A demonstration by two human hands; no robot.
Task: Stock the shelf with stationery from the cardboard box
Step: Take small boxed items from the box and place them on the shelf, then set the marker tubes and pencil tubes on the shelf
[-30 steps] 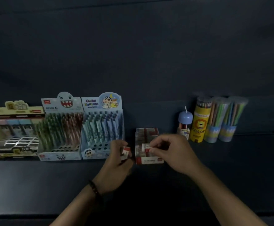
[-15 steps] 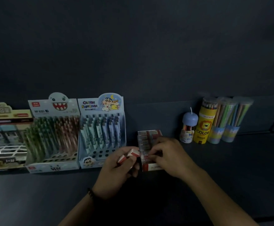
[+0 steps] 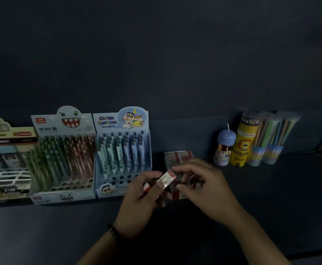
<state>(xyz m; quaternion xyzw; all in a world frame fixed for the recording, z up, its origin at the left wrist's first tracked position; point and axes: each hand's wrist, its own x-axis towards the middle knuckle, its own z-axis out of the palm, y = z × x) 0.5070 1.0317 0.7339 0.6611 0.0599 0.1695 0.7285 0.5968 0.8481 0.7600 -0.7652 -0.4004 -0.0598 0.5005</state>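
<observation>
Left hand (image 3: 143,197) grips a red-white eraser (image 3: 168,177) before the eraser box (image 3: 178,156) on the shelf (image 3: 271,197). The right hand (image 3: 206,188), curled, perhaps pinches it too, hiding the box front. Pen display (image 3: 122,155) left, pencil tubes (image 3: 271,138) right.

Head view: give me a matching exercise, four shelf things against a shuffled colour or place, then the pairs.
1 eraser
2 lion tube
3 toothy pen box
4 small jar

A yellow
B leftmost of the four
C blue cap
D held in the left hand

Pairs: 1-D, 2-A, 3-B, 4-C
</observation>
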